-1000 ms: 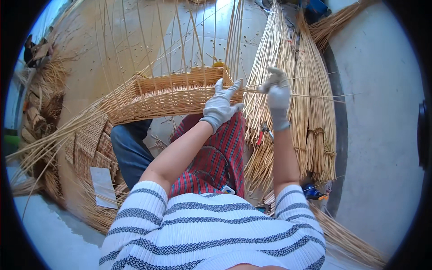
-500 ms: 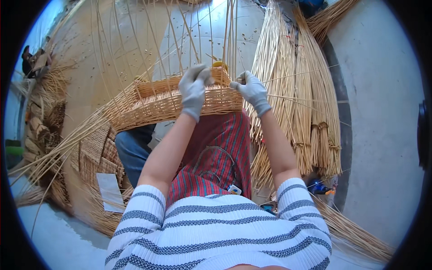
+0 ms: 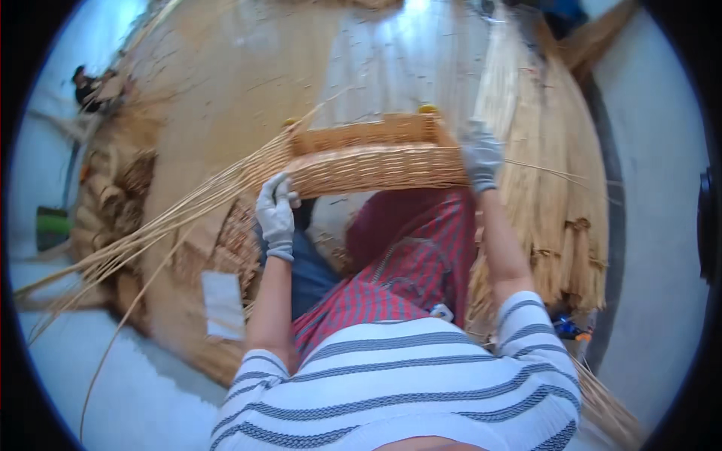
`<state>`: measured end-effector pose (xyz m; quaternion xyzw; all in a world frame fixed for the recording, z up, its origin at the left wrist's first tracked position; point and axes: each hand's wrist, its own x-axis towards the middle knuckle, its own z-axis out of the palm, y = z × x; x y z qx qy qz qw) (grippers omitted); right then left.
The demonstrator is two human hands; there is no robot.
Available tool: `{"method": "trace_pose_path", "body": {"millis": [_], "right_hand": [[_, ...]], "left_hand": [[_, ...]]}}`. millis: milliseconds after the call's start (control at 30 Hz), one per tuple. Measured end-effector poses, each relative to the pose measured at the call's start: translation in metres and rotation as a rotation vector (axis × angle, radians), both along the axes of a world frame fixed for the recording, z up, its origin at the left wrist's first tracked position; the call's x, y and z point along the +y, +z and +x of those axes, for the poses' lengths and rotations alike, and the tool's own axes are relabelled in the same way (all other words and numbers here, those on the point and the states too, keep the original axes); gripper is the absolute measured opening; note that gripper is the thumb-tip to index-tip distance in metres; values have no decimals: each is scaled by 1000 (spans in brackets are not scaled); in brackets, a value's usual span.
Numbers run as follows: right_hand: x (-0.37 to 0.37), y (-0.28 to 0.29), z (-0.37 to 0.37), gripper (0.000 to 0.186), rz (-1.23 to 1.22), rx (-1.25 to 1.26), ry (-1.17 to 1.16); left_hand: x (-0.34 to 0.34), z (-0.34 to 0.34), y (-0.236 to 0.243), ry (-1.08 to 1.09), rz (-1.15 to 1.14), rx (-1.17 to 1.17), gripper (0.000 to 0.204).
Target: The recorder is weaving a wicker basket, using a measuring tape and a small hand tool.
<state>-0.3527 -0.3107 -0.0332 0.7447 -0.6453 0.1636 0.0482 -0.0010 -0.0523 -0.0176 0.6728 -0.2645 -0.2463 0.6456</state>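
Note:
A long, shallow, woven wicker basket [image 3: 376, 167] is held across my lap, over red striped cloth [image 3: 410, 270] and blue trousers [image 3: 304, 278]. Long loose rods [image 3: 195, 201] fan from its left end toward the lower left. My left hand [image 3: 277, 216], in a pale glove, has curled fingers on the basket's near left corner. My right hand [image 3: 482, 154], also gloved, grips the right end; it is blurred by motion. A few thin canes [image 3: 549, 169] poke out to the right of it.
Tall bundles of pale canes [image 3: 556, 195] lie at the right. Dark coiled bundles [image 3: 113, 195] and woven pieces [image 3: 229, 244] lie at the left beside a white sheet [image 3: 222, 304]. A dark, unclear object [image 3: 90, 94] sits upper left. A blue object [image 3: 571, 328] is at lower right.
My left hand has moved left and down to the basket's left corner. My right hand has shifted right to its end. The basket and whole view have moved rightward.

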Motion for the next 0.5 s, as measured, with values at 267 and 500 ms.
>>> {"method": "trace_pose_path", "body": {"millis": [267,500], "right_hand": [[118,31,130,20,-311,-665,399],[237,81,260,37,515,-688,1298]], "left_hand": [[22,59,2,248,618,-594,54],[44,121,-35,36,36,3,32]]}}
